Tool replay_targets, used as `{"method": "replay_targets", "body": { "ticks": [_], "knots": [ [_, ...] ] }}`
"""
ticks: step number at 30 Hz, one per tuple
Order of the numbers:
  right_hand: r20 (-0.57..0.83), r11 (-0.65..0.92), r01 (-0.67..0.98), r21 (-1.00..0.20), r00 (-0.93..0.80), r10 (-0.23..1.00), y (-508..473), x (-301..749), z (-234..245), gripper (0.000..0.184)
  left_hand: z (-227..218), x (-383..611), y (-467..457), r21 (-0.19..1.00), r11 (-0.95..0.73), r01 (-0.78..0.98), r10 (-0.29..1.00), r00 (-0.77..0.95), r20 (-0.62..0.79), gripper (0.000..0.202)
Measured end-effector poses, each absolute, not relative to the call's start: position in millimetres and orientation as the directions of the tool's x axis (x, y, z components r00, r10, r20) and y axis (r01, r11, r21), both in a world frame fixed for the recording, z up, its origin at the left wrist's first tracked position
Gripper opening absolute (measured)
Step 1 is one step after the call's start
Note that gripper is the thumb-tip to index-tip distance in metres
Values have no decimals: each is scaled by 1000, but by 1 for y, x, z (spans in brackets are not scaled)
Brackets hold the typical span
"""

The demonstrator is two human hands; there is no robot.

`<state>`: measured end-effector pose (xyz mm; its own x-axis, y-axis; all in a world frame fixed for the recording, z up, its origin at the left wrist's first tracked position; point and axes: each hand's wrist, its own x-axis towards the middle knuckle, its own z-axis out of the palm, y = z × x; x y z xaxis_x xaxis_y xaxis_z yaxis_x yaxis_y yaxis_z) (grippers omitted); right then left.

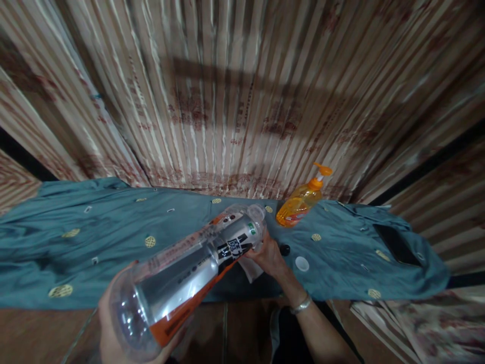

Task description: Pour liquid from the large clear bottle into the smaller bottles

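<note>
A large clear plastic bottle [182, 275] with a silver, black and orange label is tilted above the cloth, its base towards me and its neck pointing away to the right. My left hand [108, 313] is wrapped around the base end. Near the neck, my right hand [267, 255] grips the bottle from the right; some of its fingers are hidden behind it. A white piece of tissue or cloth [252, 269] shows just below my right hand, and I cannot tell whether the hand holds it. A small black cap [284, 249] and a round white disc [302, 263] lie close to my right wrist.
A pump bottle of orange liquid [299, 205] stands on the teal patterned cloth [121, 222] towards the back right. A black phone [396, 244] lies at the right. Striped curtains [227, 101] hang along the far side, with dark poles [435, 159] at the sides.
</note>
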<state>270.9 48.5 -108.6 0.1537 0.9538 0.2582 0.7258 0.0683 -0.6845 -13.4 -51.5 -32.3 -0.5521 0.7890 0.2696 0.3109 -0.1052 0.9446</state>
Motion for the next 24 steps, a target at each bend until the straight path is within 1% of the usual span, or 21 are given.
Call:
{"method": "replay_targets", "body": {
  "ticks": [3,6,8,11,14,17,22,24],
  "knots": [
    [190,37,701,-712,142,971,48,270,-104,65,-41,-16,-49,939,-114,325,788,-546,285,90],
    [166,16,707,-707,144,975,48,270,-102,57,-51,-17,-46,948,-109,298,726,-628,280,83],
    [170,5,724,-690,156,973,48,270,-102,61,-53,-17,-46,954,-108,279,705,-656,271,84],
    [193,17,728,-685,159,968,48,270,-105,66,-45,-15,-48,953,-125,276,763,-587,270,93],
    [204,33,716,-698,154,967,48,271,-106,62,-32,-11,-52,968,-102,231,803,-555,217,91],
    [199,35,702,-711,153,968,48,271,-105,59,-24,-5,-54,978,-84,189,795,-579,180,88],
    [189,35,691,-722,148,971,48,270,-103,57,-32,-7,-51,966,-111,233,796,-561,226,91],
    [202,43,695,-718,149,968,48,270,-103,59,-37,-11,-50,960,-151,236,754,-601,266,91]
  ]
}}
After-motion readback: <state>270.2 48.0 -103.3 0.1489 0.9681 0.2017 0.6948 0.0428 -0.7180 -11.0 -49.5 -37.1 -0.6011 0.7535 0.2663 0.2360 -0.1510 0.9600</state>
